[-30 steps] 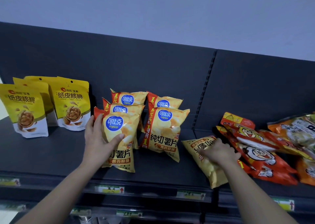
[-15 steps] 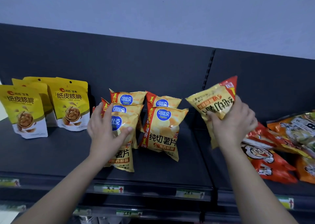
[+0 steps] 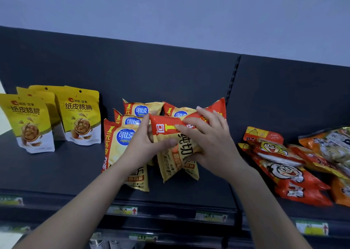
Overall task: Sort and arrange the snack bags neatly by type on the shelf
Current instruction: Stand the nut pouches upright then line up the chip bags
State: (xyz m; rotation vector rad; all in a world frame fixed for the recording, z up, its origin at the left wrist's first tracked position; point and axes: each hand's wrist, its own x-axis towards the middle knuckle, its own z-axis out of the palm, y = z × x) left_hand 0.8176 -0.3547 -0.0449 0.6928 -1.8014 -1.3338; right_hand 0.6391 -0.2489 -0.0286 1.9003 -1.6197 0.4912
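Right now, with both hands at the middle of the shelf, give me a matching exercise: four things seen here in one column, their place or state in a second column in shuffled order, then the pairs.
Things
1. walnut pouches
2. chip bag
3. red cartoon-face bags
4. price labels

Place or state
A. lying heaped at the right end of the shelf
B. standing upright at the left end
C. fixed along the shelf's front edge
D. held between the left hand and right hand

Pairs: 1-B, 2-D, 3-A, 4-C
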